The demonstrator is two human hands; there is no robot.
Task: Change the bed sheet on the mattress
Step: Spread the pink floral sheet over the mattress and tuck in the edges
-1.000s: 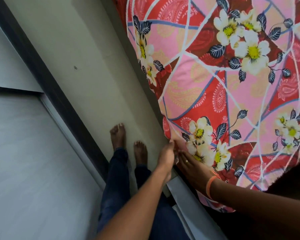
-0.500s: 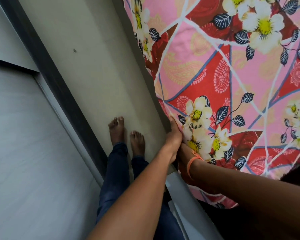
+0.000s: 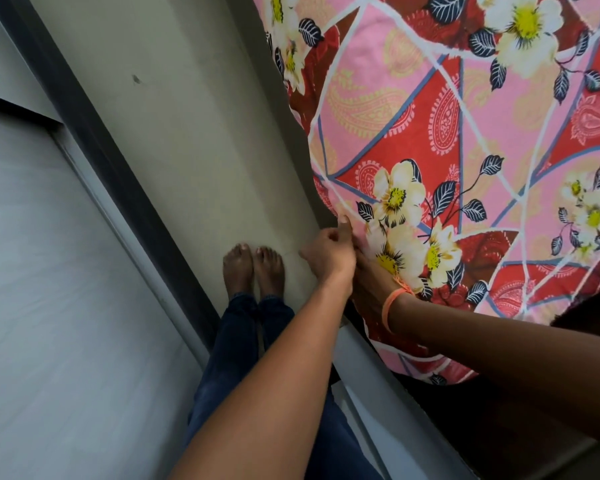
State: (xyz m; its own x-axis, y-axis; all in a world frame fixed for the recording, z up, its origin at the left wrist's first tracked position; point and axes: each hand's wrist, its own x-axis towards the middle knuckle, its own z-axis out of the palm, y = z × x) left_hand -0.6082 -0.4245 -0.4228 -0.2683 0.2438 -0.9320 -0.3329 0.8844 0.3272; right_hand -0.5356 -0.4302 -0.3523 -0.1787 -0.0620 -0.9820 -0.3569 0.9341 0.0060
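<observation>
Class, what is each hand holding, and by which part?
The left hand pinches the floral bed sheet at its side edge; the right hand, half hidden, cannot be told.

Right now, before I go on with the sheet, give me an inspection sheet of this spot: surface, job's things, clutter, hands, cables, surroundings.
Surface: the mattress itself is hidden under the cloth.
Job's things: floral bed sheet, pink and red, draped over the bed's edge.
Clutter: nothing seen.
Hands: left hand pinches the sheet's edge, fingers curled; right hand is at the same edge, its fingers hidden by the sheet and the left hand. An orange wristband is on the right wrist.
Cables: nothing seen.
Surroundings: pale floor, dark strip beside a grey panel, bare feet close to the bed.
</observation>
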